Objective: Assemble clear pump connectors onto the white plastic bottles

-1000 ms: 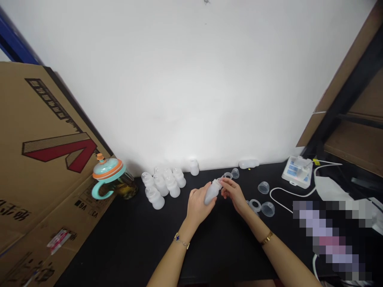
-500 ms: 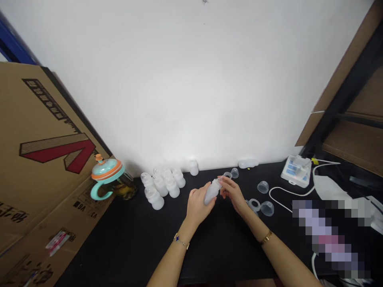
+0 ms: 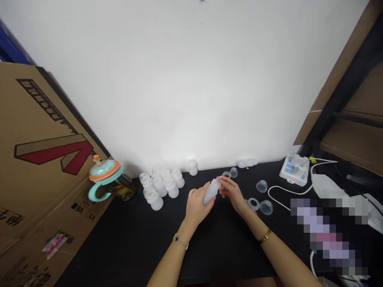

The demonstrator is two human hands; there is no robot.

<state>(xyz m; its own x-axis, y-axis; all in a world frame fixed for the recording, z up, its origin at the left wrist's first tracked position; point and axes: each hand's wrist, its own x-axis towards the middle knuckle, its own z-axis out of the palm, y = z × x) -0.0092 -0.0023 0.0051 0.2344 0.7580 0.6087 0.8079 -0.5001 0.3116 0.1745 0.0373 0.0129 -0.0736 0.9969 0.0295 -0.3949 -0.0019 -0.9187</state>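
Left grip point(image 3: 196, 205) wraps the bottle point(image 3: 210, 191), held tilted just above mid tabletop point(image 3: 134, 239). Right grip point(image 3: 232, 194) pinches something tiny at its neck, can't tell what. Likely best: steady bottle, square alignment, gentle twist.

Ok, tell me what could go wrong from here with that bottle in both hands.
The translucent bottle is held tilted above the black table, left hand round its body, right hand pinching its top; a slip could drop it.
The ring and clear domes lie close by the right forearm; a sweep might scatter them.
The standing bottles cluster near the left hand; a bump may topple them.
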